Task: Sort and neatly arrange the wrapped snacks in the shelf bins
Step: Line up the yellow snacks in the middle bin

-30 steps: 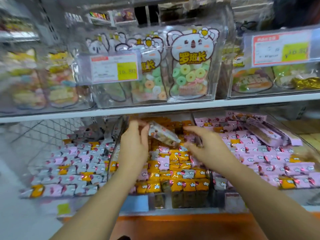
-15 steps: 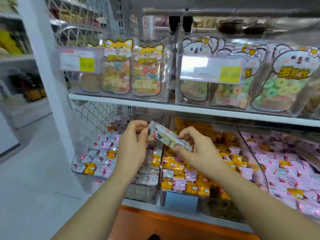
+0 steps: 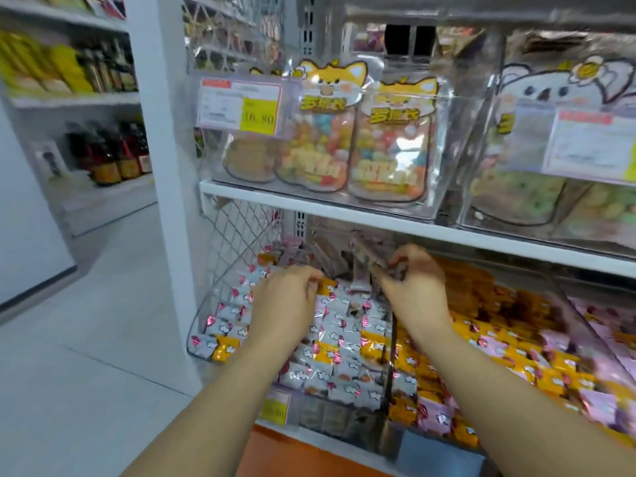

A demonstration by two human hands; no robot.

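My right hand (image 3: 414, 287) pinches a long wrapped snack bar (image 3: 370, 256) by its near end, above the back of the left clear bin (image 3: 199, 339). That bin holds several small silver-pink and orange wrapped snacks (image 3: 340, 335). My left hand (image 3: 285, 297) hovers palm down over them, its fingers curled at the tips near an orange snack (image 3: 327, 285); whether it holds anything stays hidden. The middle bin (image 3: 390, 380) to the right is full of orange and pink snacks (image 3: 481, 325).
A white shelf board (image 3: 344, 210) runs just above my hands, carrying clear boxes of cartoon candy pouches (image 3: 389, 142) and price tags (image 3: 241, 105). A wire mesh side panel (image 3: 234, 235) closes the left. A white post (image 3: 161, 166) and aisle floor (image 3: 86, 339) lie further left.
The view swung left and nearer. My left hand let go of the long bar and dropped onto the left bin's snacks; my right hand carried the bar back under the shelf.
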